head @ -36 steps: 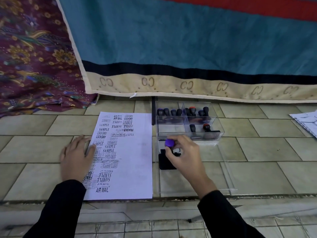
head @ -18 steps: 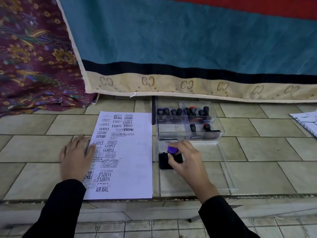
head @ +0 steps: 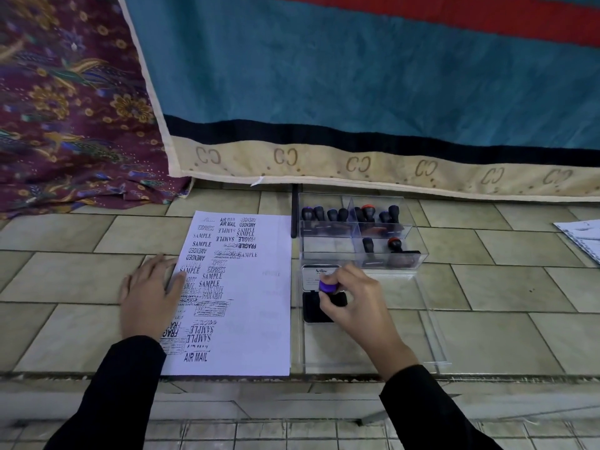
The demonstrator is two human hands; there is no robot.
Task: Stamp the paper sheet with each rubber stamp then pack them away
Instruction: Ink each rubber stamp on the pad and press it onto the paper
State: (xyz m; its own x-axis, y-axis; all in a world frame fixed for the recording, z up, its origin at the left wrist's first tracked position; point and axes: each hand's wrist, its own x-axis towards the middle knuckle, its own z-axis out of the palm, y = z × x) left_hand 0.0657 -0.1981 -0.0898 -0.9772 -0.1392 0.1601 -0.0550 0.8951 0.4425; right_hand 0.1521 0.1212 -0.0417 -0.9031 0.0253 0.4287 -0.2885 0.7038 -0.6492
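Half the purple-topped stamp [head: 327, 286] hides inside my right hand [head: 357, 303], which pinches it; my left hand [head: 147, 297] lies flat on the paper sheet [head: 246, 303].

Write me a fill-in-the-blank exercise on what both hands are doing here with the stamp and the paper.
The right hand holds a stamp with a ____ top on the black ink pad.
The left hand lies flat on the ____ edge of the paper sheet.
The print nearest the person on the sheet reads AIR ____.
Missing words: purple; left; MAIL.
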